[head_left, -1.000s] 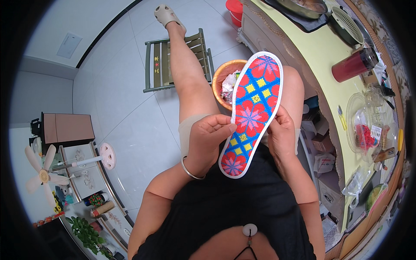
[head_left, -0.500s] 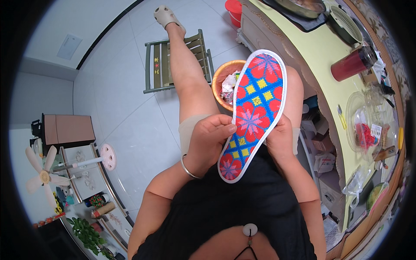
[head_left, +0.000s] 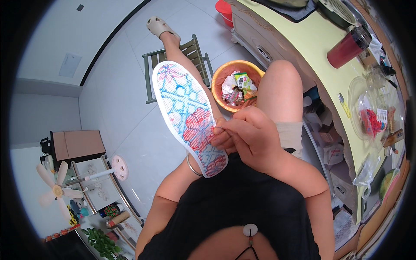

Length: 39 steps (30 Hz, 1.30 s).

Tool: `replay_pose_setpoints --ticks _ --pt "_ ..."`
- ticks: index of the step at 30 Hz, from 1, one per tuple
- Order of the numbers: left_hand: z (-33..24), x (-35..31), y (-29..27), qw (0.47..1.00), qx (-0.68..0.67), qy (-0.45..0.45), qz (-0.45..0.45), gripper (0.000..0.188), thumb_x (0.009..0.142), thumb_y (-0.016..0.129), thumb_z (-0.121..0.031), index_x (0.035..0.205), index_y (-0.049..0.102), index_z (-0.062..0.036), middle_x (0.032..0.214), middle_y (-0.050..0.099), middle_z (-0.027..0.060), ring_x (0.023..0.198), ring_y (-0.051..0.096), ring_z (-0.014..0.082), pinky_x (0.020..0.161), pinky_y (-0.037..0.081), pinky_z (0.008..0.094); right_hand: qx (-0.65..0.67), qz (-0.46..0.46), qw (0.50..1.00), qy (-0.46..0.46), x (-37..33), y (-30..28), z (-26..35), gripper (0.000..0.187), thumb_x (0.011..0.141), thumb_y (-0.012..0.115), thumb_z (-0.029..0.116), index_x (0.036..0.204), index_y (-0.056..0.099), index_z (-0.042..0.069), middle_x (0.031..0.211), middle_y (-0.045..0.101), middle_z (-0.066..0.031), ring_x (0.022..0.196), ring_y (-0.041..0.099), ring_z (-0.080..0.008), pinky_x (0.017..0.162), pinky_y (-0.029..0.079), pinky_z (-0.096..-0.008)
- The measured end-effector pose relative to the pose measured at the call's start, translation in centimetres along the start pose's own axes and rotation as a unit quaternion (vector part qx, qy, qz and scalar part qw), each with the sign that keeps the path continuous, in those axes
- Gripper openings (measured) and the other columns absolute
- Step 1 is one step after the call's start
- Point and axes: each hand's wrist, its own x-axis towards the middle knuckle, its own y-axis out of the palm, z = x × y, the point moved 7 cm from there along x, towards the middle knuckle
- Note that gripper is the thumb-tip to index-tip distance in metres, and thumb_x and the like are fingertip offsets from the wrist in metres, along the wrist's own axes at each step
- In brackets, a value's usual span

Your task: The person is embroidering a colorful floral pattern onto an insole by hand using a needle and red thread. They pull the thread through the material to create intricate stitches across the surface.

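Observation:
An embroidered insole with a white border leans left over my lap, its paler back with red and blue stitches facing me. My left hand is mostly hidden behind it, gripping its right edge with fingertips showing. Close beside that edge, my right hand is closed in a pinch near the red stitching. A thin line, perhaps a thread or needle, shows at the fingertips, too small to make out.
Beyond my knees stands a round bin with wrappers in it. A folding stool is under my outstretched foot. On the right, a long table holds a dark red bottle, a small fork and red thread. At left stands a fan.
The insole has turned over from its bright patterned face to its back and swung left. My right hand has left its lower right edge and come up to pinch beside it.

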Motion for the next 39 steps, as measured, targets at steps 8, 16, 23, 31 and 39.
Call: replay_pose_setpoints --ticks 8,16,23,31,39 --pt "0.3 -0.4 -0.9 0.998 -0.019 -0.012 -0.064 0.027 0.093 0.038 -0.029 0.071 0.046 -0.0159 0.054 0.040 -0.0053 0.052 0.034 0.0083 0.054 0.030 0.0225 -0.045 -0.012 0.999 -0.025 -0.2 0.1 0.0 0.020 0.062 0.066 -0.003 0.079 0.060 0.007 0.073 0.055 -0.0014 0.067 0.057 -0.0182 0.059 0.046 -0.0287" --pt "0.7 -0.8 -2.0 0.986 -0.045 -0.025 -0.159 0.028 0.094 0.037 -0.028 0.071 0.047 -0.0142 0.052 0.042 -0.0030 0.047 0.036 0.0107 0.051 0.031 0.0242 -0.037 -0.011 0.999 -0.017 -0.4 0.3 -0.3 0.020 0.059 0.067 0.000 0.077 0.060 0.007 0.073 0.053 -0.0026 0.067 0.054 -0.0217 0.059 0.044 -0.0314" --pt "0.7 -0.7 -1.5 0.988 -0.051 -0.022 -0.141 0.028 0.093 0.036 -0.029 0.072 0.047 -0.0140 0.051 0.040 -0.0019 0.048 0.035 0.0114 0.050 0.031 0.0245 -0.031 -0.007 0.999 -0.030 -0.5 0.2 -0.3 0.020 0.059 0.067 -0.001 0.076 0.059 0.007 0.073 0.054 -0.0026 0.067 0.054 -0.0215 0.059 0.044 -0.0312" --pt "0.4 -0.3 -1.0 0.998 0.002 -0.011 -0.063 0.025 0.091 0.039 -0.030 0.073 0.048 -0.0133 0.053 0.039 -0.0018 0.049 0.033 0.0112 0.051 0.029 0.0242 -0.013 0.003 1.000 -0.011 -0.5 0.2 -0.4 0.020 0.063 0.065 -0.004 0.079 0.060 0.005 0.073 0.054 -0.0025 0.069 0.057 -0.0199 0.060 0.045 -0.0307" --pt "-2.2 -0.6 0.1 0.953 0.263 0.096 -0.117 0.010 0.083 0.057 -0.011 0.085 0.058 -0.0004 0.076 0.062 0.0071 0.069 0.057 0.0124 0.070 0.046 0.0237 0.190 -0.005 0.965 0.182 -2.3 -0.3 -6.1 0.014 0.078 0.060 -0.004 0.090 0.064 0.002 0.088 0.062 -0.0068 0.077 0.063 -0.0149 0.072 0.049 -0.0263"
